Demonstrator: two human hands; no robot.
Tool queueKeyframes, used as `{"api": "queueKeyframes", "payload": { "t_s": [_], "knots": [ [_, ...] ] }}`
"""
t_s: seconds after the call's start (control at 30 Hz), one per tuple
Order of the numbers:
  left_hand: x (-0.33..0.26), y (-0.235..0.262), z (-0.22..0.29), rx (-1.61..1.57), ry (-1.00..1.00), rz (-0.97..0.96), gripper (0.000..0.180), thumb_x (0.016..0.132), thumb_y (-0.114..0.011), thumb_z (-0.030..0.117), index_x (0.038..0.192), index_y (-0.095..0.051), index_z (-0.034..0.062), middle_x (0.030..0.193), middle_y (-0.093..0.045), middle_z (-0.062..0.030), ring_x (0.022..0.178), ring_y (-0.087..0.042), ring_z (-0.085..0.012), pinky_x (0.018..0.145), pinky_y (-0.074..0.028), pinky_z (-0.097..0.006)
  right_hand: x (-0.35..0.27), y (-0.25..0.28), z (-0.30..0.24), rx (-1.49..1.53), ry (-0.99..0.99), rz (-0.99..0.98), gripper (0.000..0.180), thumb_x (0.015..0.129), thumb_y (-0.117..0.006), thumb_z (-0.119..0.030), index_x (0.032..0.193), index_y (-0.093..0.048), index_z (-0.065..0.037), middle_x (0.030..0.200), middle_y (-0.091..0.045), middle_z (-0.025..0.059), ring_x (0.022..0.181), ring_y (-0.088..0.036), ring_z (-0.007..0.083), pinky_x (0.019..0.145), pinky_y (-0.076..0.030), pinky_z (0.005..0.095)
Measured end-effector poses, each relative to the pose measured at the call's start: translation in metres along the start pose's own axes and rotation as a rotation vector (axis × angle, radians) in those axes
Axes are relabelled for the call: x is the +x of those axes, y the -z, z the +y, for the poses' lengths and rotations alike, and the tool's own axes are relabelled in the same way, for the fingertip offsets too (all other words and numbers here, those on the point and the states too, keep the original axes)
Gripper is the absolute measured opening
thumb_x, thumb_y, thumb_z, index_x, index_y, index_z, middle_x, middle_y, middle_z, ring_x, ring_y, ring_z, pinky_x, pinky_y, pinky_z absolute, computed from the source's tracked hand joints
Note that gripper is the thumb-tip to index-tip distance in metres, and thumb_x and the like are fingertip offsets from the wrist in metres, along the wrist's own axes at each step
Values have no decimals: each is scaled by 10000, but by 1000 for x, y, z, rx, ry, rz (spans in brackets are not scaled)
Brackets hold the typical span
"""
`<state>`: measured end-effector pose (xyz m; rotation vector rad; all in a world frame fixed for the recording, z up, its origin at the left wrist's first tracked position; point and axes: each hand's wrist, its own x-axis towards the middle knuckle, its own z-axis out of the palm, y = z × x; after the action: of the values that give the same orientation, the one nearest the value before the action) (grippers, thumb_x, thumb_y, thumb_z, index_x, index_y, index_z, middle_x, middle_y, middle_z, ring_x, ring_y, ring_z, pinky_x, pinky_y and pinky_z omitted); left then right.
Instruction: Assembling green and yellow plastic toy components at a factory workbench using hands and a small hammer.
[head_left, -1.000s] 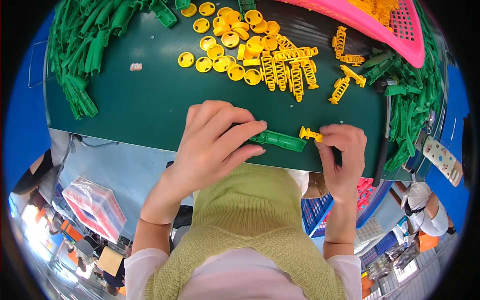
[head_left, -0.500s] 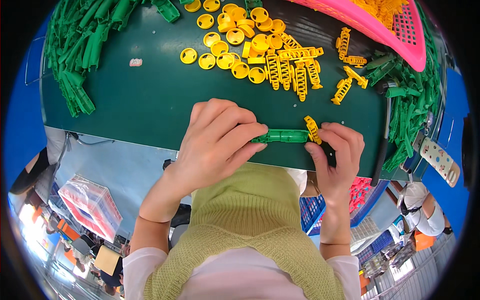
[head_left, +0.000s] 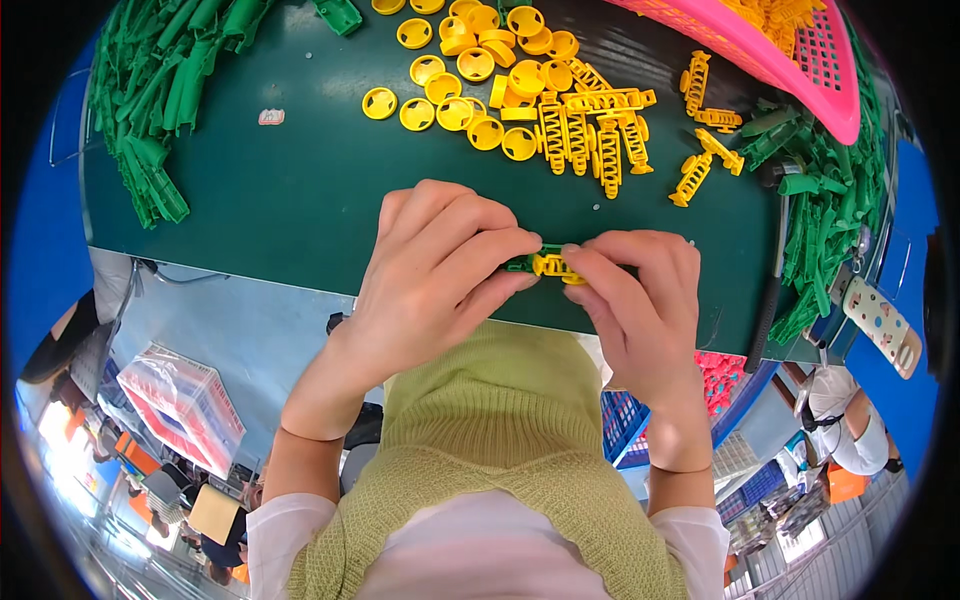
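Observation:
Near the front edge of the dark green table, my left hand (head_left: 435,275) is closed on one end of a green plastic part (head_left: 517,264). My right hand (head_left: 645,300) pinches a small yellow ladder-like plastic piece (head_left: 551,266) against that green part. Fingers of both hands cover much of the two pieces, so I cannot tell how far the yellow one sits inside the green one. Beyond my hands lie several loose yellow ladder-like pieces (head_left: 608,160) in a cluster, beside a heap of round yellow caps (head_left: 455,113).
A pile of green parts (head_left: 185,80) covers the table's far left, another (head_left: 815,230) its right side. At the back right stands a pink basket (head_left: 800,95) holding yellow pieces. A patterned phone-like object (head_left: 880,325) lies at the right edge. Below are stacked clear-wrapped boxes (head_left: 180,410).
My right hand has moved left and brought the yellow piece from the green part's right end onto it. My left hand keeps its grip in nearly the same place.

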<state>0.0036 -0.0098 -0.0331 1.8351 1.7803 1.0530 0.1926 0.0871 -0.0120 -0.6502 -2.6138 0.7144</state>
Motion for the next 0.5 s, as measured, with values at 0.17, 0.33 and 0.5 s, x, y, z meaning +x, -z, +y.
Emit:
{"api": "queueKeyframes", "payload": {
  "t_s": [0.17, 0.33, 0.5],
  "knots": [
    [1, 0, -1, -1, -8, 1, 332, 650, -792, 144, 953, -660, 108, 927, -602, 4, 903, -550, -221, 790, -371, -359, 4, -2, 4, -24, 28, -5, 374, 641, -768, -66, 1000, -663, -79, 959, -594, 9, 872, -551, 223, 763, -417, 356],
    [0, -1, -2, 6, -6, -3, 339, 647, -794, 149, 956, -662, 108, 927, -603, 4, 903, -551, -221, 793, -373, -359, 6, 0, 1, -28, 27, -41, 349, 661, -732, -78, 1003, -666, -76, 964, -585, 15, 875, -548, 220, 770, -419, 358],
    [0, -1, -2, 18, -23, 0, 346, 648, -796, 148, 964, -662, 107, 929, -607, 3, 900, -554, -222, 793, -377, -359, 8, -2, -6, -65, -6, -29, 396, 617, -763, -29, 995, -682, -111, 903, -602, -3, 831, -556, 203, 732, -395, 338]
  ]
}}
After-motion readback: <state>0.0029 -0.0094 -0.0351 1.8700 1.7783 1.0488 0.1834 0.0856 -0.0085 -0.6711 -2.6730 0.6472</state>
